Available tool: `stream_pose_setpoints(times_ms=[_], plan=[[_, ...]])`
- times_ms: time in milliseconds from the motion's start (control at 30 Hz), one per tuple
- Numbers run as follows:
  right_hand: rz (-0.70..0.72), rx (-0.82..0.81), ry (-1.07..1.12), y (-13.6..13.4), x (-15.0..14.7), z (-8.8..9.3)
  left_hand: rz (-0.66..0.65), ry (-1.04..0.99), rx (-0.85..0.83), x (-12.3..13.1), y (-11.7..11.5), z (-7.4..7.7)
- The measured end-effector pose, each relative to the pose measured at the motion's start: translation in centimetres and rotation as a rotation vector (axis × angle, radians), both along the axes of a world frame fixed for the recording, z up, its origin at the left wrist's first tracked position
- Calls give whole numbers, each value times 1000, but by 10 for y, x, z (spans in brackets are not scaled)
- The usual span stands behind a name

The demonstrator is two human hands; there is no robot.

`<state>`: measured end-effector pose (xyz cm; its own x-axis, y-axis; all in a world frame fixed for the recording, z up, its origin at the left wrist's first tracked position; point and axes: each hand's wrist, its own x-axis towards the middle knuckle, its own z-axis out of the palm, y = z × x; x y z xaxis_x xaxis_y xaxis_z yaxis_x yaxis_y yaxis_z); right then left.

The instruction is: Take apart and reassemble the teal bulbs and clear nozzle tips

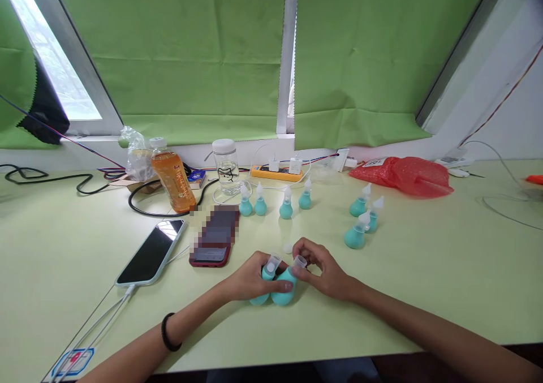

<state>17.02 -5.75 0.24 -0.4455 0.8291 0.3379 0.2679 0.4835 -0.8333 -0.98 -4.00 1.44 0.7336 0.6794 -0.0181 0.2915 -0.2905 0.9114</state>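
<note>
Teal bulbs, two of them side by side with clear open necks, sit on the pale green table just in front of the red phone. Left hand is curled closed around the nearer-left bulb, thumb lying across the second. Right hand pinches the clear neck of the second bulb between thumb and fingertips. A small clear cap lies just right of the red phone. Beyond the phone stands a row of capped teal bulbs.
</note>
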Motion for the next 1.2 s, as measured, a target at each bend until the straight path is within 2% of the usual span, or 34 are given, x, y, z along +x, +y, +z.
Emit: stream_pose_setpoints(times_ms=[133, 233, 333, 667, 833, 1000, 1100, 1200], plan=[[18, 16, -115, 0, -1, -6, 29, 2, 34, 2, -6, -2], [-24, 92, -120, 1, -2, -12, 45, 51, 70, 3, -8, -3], [-23, 101, -124, 0, -4, -15, 47, 98, 109, 3, -10, -2], [21, 46, -109, -6, -6, -10, 19, 124, 248, 5, -17, 7], [113, -60, -19, -3, -7, -13, -18, 71, 269, 5, -16, 5], [159, -205, 79, 0, -7, -14, -52, 3, 217, 5, -17, 5], [170, -330, 121, 0, -9, -16, -53, 0, 198, 5, -17, 5], [100, -493, 222, 4, -8, -14, -69, -2, 236, 4, -18, 7]])
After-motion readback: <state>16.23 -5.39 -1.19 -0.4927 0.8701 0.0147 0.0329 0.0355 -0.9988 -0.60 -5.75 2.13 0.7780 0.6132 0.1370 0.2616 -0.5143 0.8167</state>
